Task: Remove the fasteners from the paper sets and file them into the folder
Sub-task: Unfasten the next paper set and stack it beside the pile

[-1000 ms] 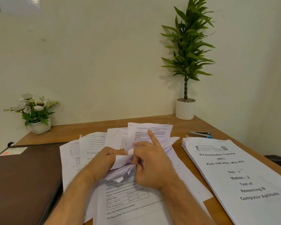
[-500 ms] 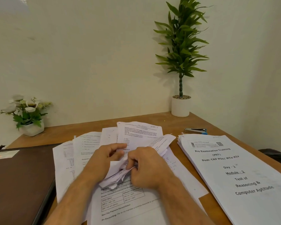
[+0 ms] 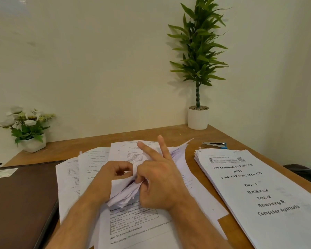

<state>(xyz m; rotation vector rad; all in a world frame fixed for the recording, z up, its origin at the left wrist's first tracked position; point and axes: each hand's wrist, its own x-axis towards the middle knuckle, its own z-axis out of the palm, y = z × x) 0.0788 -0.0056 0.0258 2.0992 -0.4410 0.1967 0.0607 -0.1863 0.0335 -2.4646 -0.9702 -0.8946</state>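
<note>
- A brown folder (image 3: 20, 200) lies closed, left of both hands.
- The left hand (image 3: 107, 178) grips the curled corner of a paper set (image 3: 123, 190), fingers bent round it.
- The right hand (image 3: 159, 180) pinches the same corner, two fingers raised.
- A stapler (image 3: 214, 145) and thick booklet (image 3: 255, 191) lie right of them.

tall potted plant (image 3: 197, 69) rt corner, flower pot (image 3: 28, 130) left, wood desk (image 3: 214, 135)
</note>
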